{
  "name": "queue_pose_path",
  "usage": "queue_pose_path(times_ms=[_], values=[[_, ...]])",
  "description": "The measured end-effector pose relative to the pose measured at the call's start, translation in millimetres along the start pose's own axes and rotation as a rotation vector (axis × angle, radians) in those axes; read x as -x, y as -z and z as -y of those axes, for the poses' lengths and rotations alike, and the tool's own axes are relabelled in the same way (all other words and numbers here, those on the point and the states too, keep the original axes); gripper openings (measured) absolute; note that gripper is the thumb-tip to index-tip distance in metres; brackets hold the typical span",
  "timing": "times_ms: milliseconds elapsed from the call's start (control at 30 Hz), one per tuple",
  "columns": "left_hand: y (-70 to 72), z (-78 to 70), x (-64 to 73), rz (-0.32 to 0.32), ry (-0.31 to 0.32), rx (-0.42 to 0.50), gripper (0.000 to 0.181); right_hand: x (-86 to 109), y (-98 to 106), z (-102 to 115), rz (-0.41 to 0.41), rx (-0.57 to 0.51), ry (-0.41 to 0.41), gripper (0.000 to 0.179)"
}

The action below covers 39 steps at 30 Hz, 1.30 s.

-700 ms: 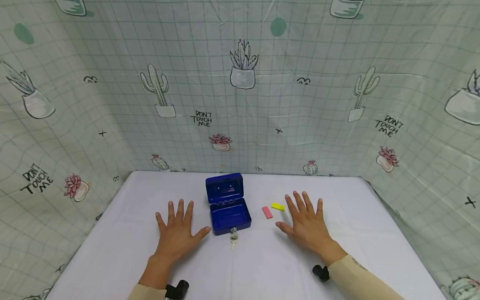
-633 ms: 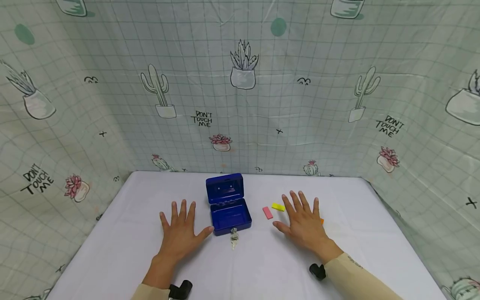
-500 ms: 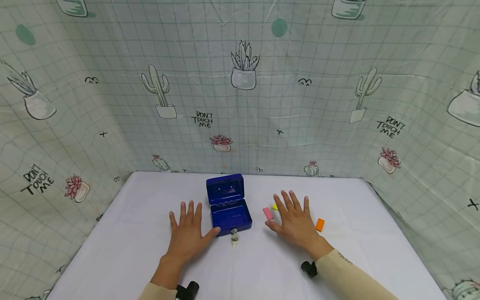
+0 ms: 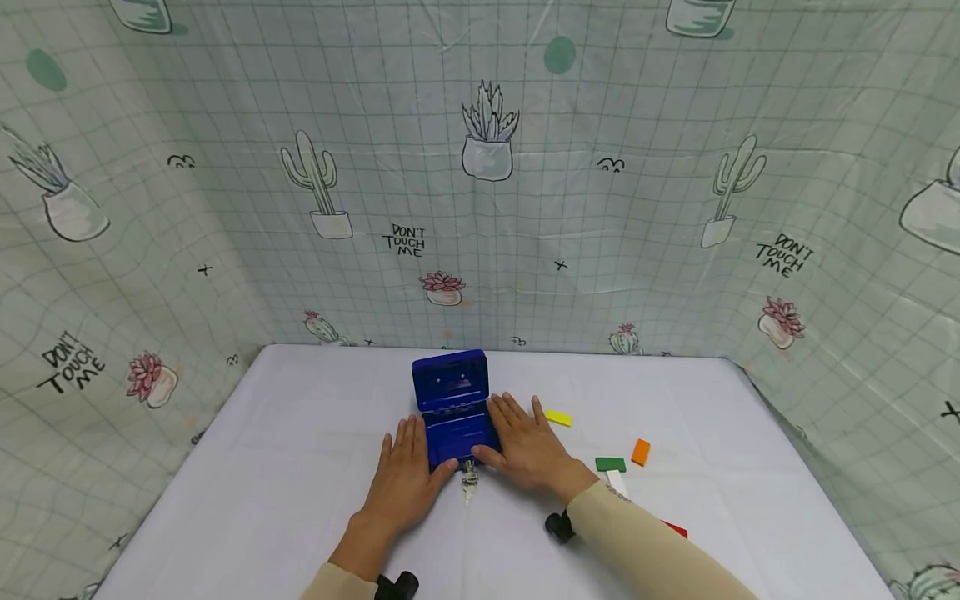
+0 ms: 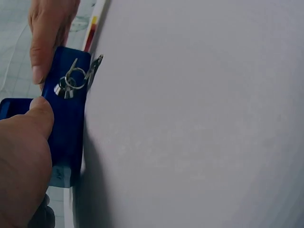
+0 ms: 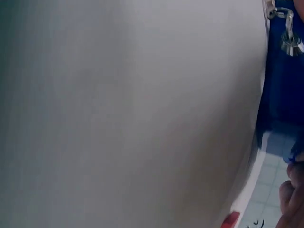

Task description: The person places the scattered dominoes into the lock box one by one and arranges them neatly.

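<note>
A small blue metal cash box (image 4: 459, 439) stands on the white table, its lid (image 4: 450, 381) raised and leaning back. From the lock on its front hang keys on a ring (image 4: 470, 479). My left hand (image 4: 405, 473) lies along the box's left side, fingers straight and thumb at the front rim. Along the other side rests my right hand (image 4: 531, 450), its fingers extended too and its thumb reaching the front corner. The left wrist view shows both thumbs near the top edge of the box front (image 5: 66, 128). Nothing shows inside the box.
Right of the box lie small coloured blocks: yellow (image 4: 558, 417), orange (image 4: 641, 452), green (image 4: 611, 464), white (image 4: 617, 482) and red (image 4: 677, 528), the last partly behind the right sleeve (image 4: 645, 542). A printed cloth (image 4: 630, 217) hangs behind and beside the table.
Both hands have moved inward from either side to the box. The right hand now covers the pink block's spot, and the green, white and red blocks have come into sight. The box stays put.
</note>
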<state>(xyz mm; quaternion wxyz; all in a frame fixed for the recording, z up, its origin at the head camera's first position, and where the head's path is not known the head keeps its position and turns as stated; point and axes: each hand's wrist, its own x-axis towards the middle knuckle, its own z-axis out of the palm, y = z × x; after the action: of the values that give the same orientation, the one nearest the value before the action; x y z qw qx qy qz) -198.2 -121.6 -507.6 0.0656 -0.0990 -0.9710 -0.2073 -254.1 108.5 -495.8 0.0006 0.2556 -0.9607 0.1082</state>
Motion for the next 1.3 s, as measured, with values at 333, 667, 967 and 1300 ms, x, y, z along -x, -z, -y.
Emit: queue_pose_path(times_ms=[333,667,967,1300], values=[[9.5,10.8,-3.8,0.109,-0.069,0.039,0.085,13.3,-6,15,0.011,0.014,-0.033,0.091],[13.5,25.2,-2.1,0.168,-0.128,0.111,0.09,44.6,-4,26,-0.012,0.007,-0.042,0.087],[20.2,37.3,-16.5,0.248,-0.02,0.405,0.112,50.3,-2,27,-0.019,-0.011,-0.043,0.077],[22.1,38.3,-26.8,0.353,0.059,0.564,0.114,51.8,-1,26,0.004,-0.018,-0.038,0.078]])
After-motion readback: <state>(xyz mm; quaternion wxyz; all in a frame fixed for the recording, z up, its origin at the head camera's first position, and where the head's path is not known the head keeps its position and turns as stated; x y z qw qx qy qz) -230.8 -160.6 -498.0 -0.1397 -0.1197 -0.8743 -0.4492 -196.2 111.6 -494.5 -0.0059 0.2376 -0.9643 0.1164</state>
